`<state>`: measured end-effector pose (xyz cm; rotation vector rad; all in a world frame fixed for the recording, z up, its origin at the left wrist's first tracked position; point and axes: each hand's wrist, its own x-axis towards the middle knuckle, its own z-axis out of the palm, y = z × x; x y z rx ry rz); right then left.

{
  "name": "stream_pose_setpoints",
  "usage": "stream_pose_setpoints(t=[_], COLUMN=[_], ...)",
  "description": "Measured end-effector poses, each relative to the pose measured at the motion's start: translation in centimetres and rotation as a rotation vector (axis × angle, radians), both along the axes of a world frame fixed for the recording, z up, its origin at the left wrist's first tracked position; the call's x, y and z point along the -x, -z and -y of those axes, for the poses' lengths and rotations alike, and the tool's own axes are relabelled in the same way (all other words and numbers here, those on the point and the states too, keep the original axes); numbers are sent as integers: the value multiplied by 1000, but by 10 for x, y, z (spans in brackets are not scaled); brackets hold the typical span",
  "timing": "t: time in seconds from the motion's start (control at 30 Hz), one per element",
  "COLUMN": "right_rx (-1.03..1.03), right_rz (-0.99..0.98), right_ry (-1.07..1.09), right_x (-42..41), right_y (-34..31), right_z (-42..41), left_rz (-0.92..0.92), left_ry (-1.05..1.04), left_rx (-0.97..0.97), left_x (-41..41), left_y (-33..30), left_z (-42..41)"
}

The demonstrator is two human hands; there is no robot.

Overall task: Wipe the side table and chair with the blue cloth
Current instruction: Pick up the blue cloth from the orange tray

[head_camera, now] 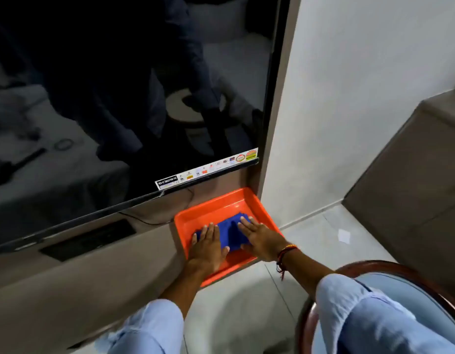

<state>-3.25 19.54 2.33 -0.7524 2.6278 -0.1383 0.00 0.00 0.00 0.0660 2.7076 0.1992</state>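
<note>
A folded blue cloth lies inside an orange tray on a beige ledge below a television. My left hand rests flat on the cloth's left end, fingers together and pointing away from me. My right hand lies flat on the cloth's right part, fingers spread slightly. Neither hand has closed around the cloth. The chair, with a dark wooden frame and light blue seat, stands at the lower right, partly hidden by my right sleeve. The side table is not in direct view.
A large dark television fills the upper left and reflects the room. The beige ledge runs along the left. A white wall and a brown upholstered block stand at the right. Grey tiled floor lies below the tray.
</note>
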Motion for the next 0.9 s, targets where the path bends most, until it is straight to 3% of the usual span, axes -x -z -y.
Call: stream_pose_setpoints(t=[0.27, 0.47, 0.63, 0.77, 0.9], right_rx=[-170, -192, -186, -139, -143], right_rz=[-58, -203, -329, -620, -748], right_ry=[-134, -162, -93, -60, 110], right_x=[26, 34, 25, 5, -31], right_y=[64, 64, 40, -10, -46], right_z=[22, 24, 21, -31, -119], left_rz=[1, -82, -284, -565, -658], left_ry=[142, 181, 119, 252, 407], left_rx=[139, 232, 252, 251, 182], left_x=[2, 13, 16, 15, 18], left_y=[57, 54, 35, 0, -37], left_z=[5, 1, -13, -47, -130])
